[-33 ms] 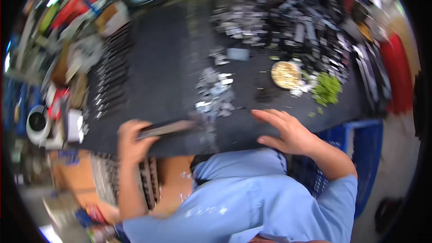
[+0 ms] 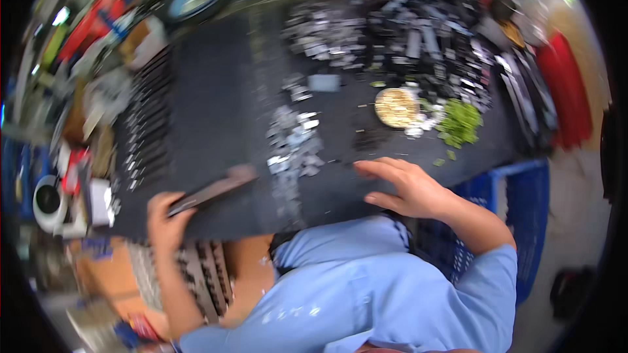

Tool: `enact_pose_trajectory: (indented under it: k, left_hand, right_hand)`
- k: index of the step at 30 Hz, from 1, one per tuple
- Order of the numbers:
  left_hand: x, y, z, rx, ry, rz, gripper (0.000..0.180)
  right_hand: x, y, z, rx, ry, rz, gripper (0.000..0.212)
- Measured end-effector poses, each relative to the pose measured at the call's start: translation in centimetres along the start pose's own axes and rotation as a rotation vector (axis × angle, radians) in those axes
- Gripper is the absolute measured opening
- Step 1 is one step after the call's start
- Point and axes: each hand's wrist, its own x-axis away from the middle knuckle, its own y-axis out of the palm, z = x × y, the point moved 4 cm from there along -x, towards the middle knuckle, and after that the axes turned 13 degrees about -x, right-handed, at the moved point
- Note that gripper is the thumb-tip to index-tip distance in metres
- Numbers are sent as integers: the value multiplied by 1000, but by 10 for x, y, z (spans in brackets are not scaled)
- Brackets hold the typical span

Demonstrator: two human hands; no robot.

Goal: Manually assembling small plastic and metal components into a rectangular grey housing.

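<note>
At the left front of the black work surface, my left hand is closed on one end of a narrow dark strip. The strip points to the right and slightly away from me, its far end blurred and pinkish-brown. My right hand is at the front right with thumb and fingers apart, holding nothing. Between the hands and a little farther back lies a scatter of small grey and silvery pieces. A round container of gold-coloured pins stands beyond my right hand, beside a bright green pile of small pieces.
Dark strips with shiny ends lie in a row at the left. Behind are heaps of silvery pieces and dark parts. A white tape roll is at the left edge; a blue crate stands at the right.
My left hand has moved left and toward me with the strip, which now tilts more. My right hand keeps its open pose. The whole view has shifted slightly.
</note>
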Motion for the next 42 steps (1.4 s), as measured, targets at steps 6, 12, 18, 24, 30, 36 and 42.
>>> enact_pose_trajectory:
  k: [6, 12, 18, 24, 30, 36, 42]
  left_hand:
    - [16, -34, -213, -207, -285, -45, 30]
    - [-14, -24, -251, -336, -273, 101, 50]
    - [-18, -15, -153, -613, -197, 189, 53]
    - [-23, 39, 109, 15, 246, -62, 26]
    - [-27, 87, 162, -3, 458, -94, 28]
    - [-19, 80, 166, -212, 518, -72, 23]
    - [-10, 84, 147, -136, 378, -166, 24]
  right_hand:
    - [-2, -33, 30, 305, -40, 152, 23]
    - [-35, -108, 56, 588, -138, 481, 9]
    - [-86, -132, 83, 980, 111, 403, 19]
    - [-80, -142, 93, 940, 77, 446, 15]
    - [-57, -136, 70, 560, 55, 590, 14]
    - [14, -49, 62, -142, 457, 280, 10]
    - [34, -27, 55, 326, 248, 261, 16]
